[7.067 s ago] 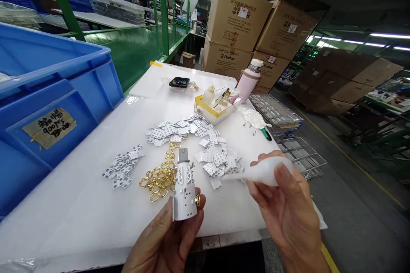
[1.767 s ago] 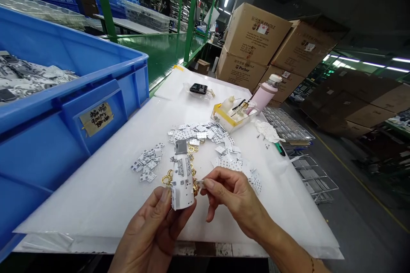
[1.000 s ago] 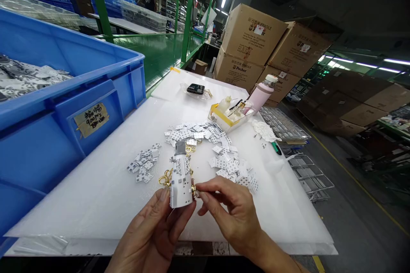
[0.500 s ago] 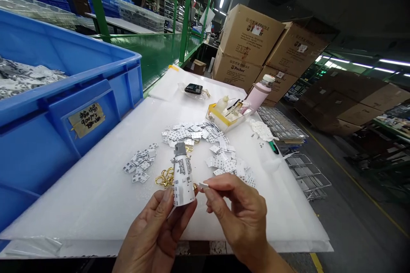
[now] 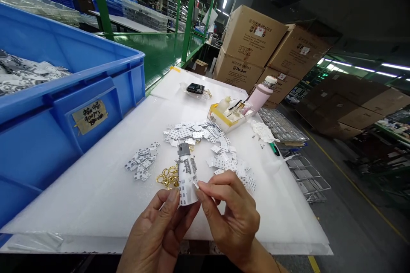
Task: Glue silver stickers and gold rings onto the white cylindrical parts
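Observation:
My left hand [image 5: 162, 222] grips the lower part of a white tapered model tower [image 5: 186, 175], which stands nearly upright with a grey top and grey relief details. Thumb and fingertips of my right hand [image 5: 229, 217] pinch a small white plate with square holes [image 5: 195, 182] against the tower's right side. Behind the tower lies a heap of gold rings [image 5: 167, 176]. Similar white plates are piled in an arc [image 5: 185, 131] beyond it, in a heap to the right [image 5: 229, 162] and in a smaller pile to the left [image 5: 142, 161].
A large blue crate [image 5: 96, 68] with grey-and-white parts stands at left. On the white foam-covered table [image 5: 96, 196] are a yellow-edged tray [image 5: 224, 118], a pink bottle [image 5: 261, 97], a black device [image 5: 195, 88] and crumpled tissue [image 5: 263, 130]. Cardboard boxes [image 5: 253, 36] rise behind.
My right hand has moved left and brought the small plate from beside the tower onto its side. The tower has turned slightly in my left hand, showing a row of square windows.

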The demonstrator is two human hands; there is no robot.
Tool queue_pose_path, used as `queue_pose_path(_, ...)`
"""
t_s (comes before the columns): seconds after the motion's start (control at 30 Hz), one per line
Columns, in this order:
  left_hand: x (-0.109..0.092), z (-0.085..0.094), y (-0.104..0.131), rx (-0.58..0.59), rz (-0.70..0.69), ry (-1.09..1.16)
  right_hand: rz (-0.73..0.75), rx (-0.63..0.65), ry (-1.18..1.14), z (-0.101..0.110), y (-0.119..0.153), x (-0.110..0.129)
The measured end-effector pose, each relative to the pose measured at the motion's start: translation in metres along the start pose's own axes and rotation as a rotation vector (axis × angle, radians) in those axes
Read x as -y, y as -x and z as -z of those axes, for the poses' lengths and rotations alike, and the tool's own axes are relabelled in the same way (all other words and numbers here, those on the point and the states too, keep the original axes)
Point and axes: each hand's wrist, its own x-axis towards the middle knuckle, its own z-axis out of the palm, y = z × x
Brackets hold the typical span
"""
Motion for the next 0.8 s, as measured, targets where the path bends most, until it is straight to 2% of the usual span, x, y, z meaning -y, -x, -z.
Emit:
queue_pose_path(0.23, -0.001, -0.001, 0.001, -0.022, -0.008, -0.005, 0.065, 0.02, 0.046, 0.003, -0.003, -0.002)
queue_pose_path(0.53, 0.0, -0.004, 0.003, -0.032, -0.008, -0.003, 0.048, 0.074, 0.049, 0.007, -0.001, -0.003)
queue_pose_path(0.8, -0.002, -0.006, 0.003, -0.043, -0.016, -0.011, 0.224, 0.198, 0.161, 0.018, -0.011, -0.006)
